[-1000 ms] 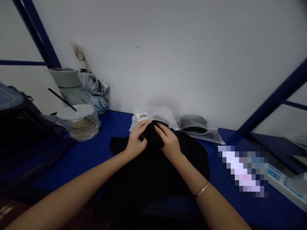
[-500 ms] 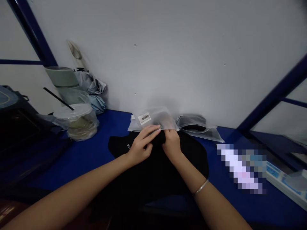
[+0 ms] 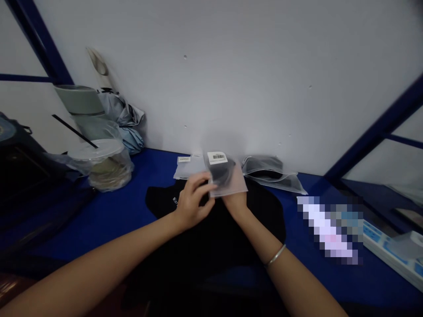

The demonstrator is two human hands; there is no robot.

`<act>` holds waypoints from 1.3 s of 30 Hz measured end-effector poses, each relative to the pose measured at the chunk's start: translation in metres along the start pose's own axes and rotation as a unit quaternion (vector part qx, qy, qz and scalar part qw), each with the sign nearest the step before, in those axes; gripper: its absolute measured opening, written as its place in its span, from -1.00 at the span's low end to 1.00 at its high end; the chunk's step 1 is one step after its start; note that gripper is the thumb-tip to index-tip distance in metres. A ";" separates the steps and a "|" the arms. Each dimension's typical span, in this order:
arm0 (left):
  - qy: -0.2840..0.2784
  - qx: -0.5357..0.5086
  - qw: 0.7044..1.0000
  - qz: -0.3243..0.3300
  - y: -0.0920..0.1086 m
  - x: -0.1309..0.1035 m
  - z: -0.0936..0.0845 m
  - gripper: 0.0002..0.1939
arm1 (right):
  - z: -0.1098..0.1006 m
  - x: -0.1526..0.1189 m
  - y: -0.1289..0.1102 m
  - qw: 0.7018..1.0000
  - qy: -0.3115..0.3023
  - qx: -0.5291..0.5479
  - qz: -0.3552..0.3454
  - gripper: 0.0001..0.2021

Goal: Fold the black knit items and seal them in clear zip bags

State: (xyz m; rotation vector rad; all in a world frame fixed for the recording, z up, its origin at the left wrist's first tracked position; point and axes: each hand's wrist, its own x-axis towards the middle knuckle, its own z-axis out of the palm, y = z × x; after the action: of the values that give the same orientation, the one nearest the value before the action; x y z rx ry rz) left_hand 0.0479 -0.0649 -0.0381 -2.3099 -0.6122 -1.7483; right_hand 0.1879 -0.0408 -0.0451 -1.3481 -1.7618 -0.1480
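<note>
A frosted plastic bag (image 3: 228, 189) with a white barcode label stands upright in front of me, its mouth toward me. My left hand (image 3: 194, 202) pinches the left edge of its mouth between fingers and thumb. My right hand (image 3: 238, 185) is inside up to the wrist, its fingers blurred behind the plastic, against a folded black cloth item (image 3: 221, 171). Under both hands spreads a larger black cloth piece (image 3: 264, 215) with small white lettering at its left side. A silver bangle circles my right wrist.
Flat on the blue table (image 3: 115, 211) lies another frosted bag (image 3: 189, 167); a filled bag (image 3: 274, 174) lies on the right. A bagged drink cup (image 3: 109, 165), a grey-green tumbler (image 3: 82, 103) and an umbrella (image 3: 132, 138) stand left. A power strip (image 3: 393, 251) is at right.
My right hand has gone deeper into the frosted bag with the black item. The bag has lifted and come toward me, uncovering another bag behind it.
</note>
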 end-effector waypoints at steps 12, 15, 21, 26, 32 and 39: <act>-0.321 -0.095 0.938 -0.091 -0.013 -0.004 0.010 -0.86 | 0.003 -0.001 -0.011 0.997 0.081 -0.008 0.011 -0.66; -0.378 -0.190 0.899 -0.110 -0.011 -0.002 0.007 -0.86 | -0.004 -0.002 -0.017 0.998 0.058 -0.010 -0.005 -0.60; -0.187 -0.279 0.856 -0.392 -0.022 0.006 0.007 -0.76 | -0.019 -0.002 -0.021 0.990 -0.005 0.064 -0.125 -0.61; -0.057 -0.371 0.755 -0.538 -0.033 0.009 0.007 -0.80 | -0.022 -0.001 -0.013 0.985 0.074 0.030 -0.154 -0.58; -0.022 -0.271 0.798 -0.537 -0.028 0.009 -0.001 -0.66 | -0.013 0.001 0.010 0.998 0.016 0.045 -0.029 -0.81; -0.105 0.078 0.991 0.037 -0.028 0.007 -0.007 -0.87 | -0.014 -0.004 -0.002 0.987 0.030 0.067 -0.143 -0.82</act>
State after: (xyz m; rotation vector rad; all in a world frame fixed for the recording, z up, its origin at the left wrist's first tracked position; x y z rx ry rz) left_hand 0.0315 -0.0412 -0.0323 -2.3909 -0.6613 -1.3825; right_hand 0.1941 -0.0529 -0.0383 -0.9805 -1.8718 -0.2214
